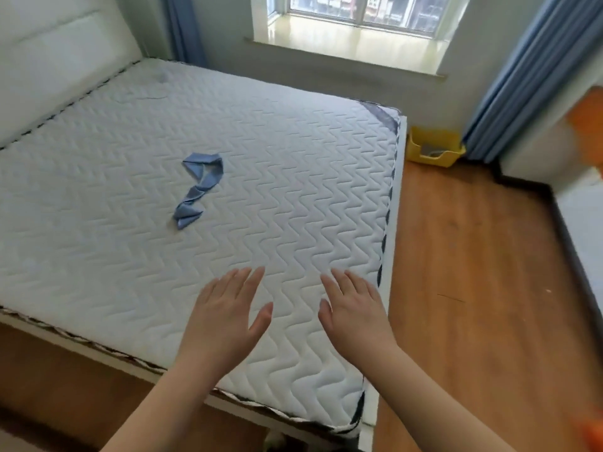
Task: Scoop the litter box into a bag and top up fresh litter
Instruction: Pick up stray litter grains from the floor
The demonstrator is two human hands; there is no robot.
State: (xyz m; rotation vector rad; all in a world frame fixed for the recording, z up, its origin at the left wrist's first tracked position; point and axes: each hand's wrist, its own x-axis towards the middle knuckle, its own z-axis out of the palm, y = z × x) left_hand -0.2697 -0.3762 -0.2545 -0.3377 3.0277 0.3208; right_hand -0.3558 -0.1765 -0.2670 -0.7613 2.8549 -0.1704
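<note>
A yellow litter box (435, 148) stands on the wood floor in the far corner, between the bed and the blue curtain, with grey litter inside. No bag or scoop shows. My left hand (225, 316) and my right hand (354, 309) are both stretched out flat, palms down and fingers apart, over the near corner of the bare white mattress (277, 164). Neither hand holds anything. The litter box is well beyond both hands, up and to the right.
A twisted blue strip of cloth (199, 187) lies on the mattress. A window (355, 14) with a sill is behind the bed. Blue curtains (522, 83) hang on the right. Wood floor (473, 272) runs along the bed's right side toward the litter box.
</note>
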